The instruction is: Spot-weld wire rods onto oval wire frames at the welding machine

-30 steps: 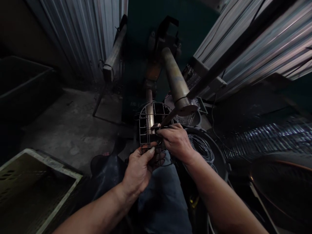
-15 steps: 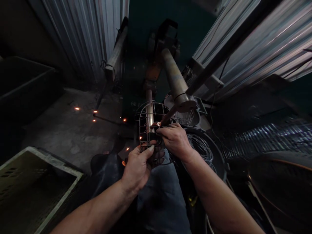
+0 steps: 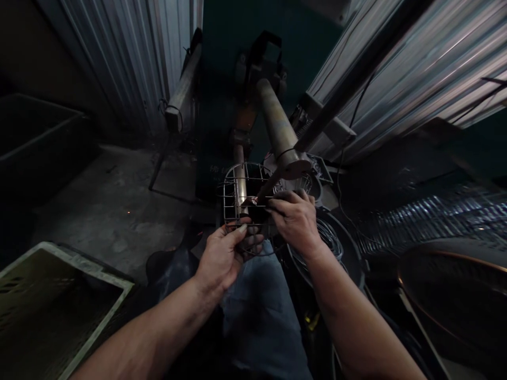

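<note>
At eight o'clock sits a yellowish crate (image 3: 87, 267). The left hand (image 3: 222, 254) grips the near edge of the wire basket (image 3: 229, 205), thumb uppermost, apparently to steady it. The right hand (image 3: 296, 219) curls at its three o'clock; whether it pinches anything cannot be told. The basket lies mid-view, by the metal bar (image 3: 240, 182); beyond, towards one o'clock, slants a thick cylinder (image 3: 277, 119).

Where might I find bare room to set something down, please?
The barest-looking patch is the concrete floor between the yellowish crate and the left-hand corrugated wall; its edges are too dark to judge. It is crowded around the wire frame, with the left hand, right hand, thick metal cylinder and wire coil close together.
</note>
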`<move>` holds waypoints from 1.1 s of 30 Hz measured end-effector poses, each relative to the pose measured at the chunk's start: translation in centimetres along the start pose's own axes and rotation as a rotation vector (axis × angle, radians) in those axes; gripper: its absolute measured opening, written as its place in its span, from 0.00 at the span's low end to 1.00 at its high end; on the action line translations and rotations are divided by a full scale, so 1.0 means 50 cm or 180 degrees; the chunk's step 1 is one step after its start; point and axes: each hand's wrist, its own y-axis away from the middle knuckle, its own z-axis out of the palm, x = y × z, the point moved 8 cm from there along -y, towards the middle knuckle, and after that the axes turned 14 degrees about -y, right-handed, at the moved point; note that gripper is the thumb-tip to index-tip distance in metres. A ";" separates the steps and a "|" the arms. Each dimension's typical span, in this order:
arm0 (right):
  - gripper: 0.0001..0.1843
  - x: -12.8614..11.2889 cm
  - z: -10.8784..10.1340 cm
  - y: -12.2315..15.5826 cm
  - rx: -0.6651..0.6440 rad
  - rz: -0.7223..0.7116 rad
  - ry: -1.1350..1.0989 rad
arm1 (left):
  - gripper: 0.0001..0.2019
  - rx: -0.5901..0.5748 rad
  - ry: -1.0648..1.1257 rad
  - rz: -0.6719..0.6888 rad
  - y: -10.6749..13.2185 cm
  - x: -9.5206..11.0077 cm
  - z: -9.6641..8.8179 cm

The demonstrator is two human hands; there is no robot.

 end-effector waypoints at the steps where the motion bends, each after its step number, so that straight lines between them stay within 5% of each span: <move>1: 0.08 0.001 0.005 -0.004 -0.0024 0.0008 0.0041 | 0.09 -0.0014 -0.0013 0.0005 -0.002 0.003 0.002; 20: 0.10 0.011 0.032 -0.021 -0.0110 0.0003 -0.0272 | 0.09 0.0090 -0.0043 0.0032 -0.018 0.005 0.004; 24: 0.08 0.022 0.008 -0.006 -0.0008 0.0104 -0.0991 | 0.09 -0.0014 -0.0262 -0.0021 -0.002 -0.004 -0.008; 29: 0.25 0.124 -0.024 0.084 0.0678 0.1110 -0.2177 | 0.10 -0.0421 -0.1264 -0.0563 0.061 -0.030 -0.090; 33: 0.24 0.139 0.088 0.218 -0.0610 0.1934 -0.3124 | 0.11 -0.0901 -0.2120 -0.1169 0.108 -0.057 -0.178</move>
